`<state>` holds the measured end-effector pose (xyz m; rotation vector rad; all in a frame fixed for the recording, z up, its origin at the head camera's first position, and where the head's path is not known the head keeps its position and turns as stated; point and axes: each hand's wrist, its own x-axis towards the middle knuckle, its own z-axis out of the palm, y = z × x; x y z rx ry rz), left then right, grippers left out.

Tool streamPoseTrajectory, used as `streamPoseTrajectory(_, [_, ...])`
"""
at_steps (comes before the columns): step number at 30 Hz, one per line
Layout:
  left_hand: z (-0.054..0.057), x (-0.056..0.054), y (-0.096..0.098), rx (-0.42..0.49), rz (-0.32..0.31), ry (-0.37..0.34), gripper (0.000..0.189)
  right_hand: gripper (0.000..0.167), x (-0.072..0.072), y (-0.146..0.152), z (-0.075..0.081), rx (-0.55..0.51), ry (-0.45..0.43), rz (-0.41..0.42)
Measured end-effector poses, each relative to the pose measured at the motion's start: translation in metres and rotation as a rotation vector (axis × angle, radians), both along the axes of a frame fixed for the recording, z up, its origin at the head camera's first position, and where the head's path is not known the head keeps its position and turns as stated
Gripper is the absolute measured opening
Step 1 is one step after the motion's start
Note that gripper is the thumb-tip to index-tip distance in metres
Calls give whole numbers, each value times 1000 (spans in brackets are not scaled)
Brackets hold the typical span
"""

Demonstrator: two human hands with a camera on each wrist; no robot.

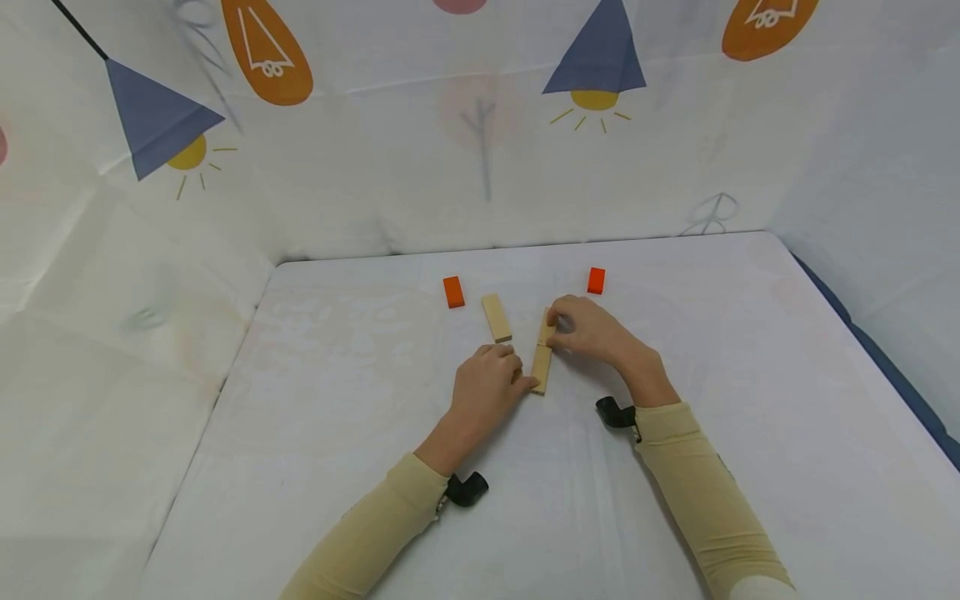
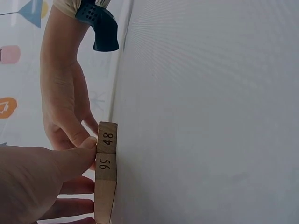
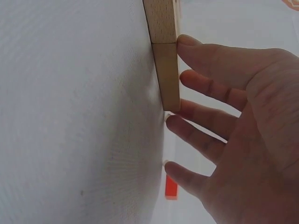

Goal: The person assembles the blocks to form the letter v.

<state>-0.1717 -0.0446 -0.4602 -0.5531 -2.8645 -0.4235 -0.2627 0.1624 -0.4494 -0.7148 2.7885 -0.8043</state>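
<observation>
Two pale wooden blocks lie end to end on the table, the near block (image 1: 540, 370) closer to me and the far block (image 1: 544, 332) beyond it. With thumb and fingers curled at the far block, my right hand (image 1: 596, 332) pinches it; its thumb lies at the seam. My left hand (image 1: 487, 385) reaches its thumb to the near block's left edge. Its fingers sit near the end of a third wooden block (image 1: 496, 317). The left wrist view shows block faces marked 48 (image 2: 107, 138) and 56 (image 2: 105, 166), against the left thumb.
An orange block (image 1: 453, 292) lies at the back left of the blocks, and a red block (image 1: 596, 280) at the back right. The white table (image 1: 360, 400) ends at a printed cloth backdrop (image 1: 405, 183). Each wrist wears a black camera (image 1: 468, 490).
</observation>
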Motion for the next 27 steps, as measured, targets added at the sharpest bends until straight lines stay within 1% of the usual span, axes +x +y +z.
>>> streamPoseTrajectory(9, [0,0,1,-14,1,2,33,24,-2,0,-2,15,10,9])
streamPoseTrajectory(16, [1,-1,0,-25,-1,23,31,25,-4,1,-1,2,14,12])
streamPoseTrajectory(27, [1,0,0,-24,-6,13,32,25,-4,1,-4,-14,0,11])
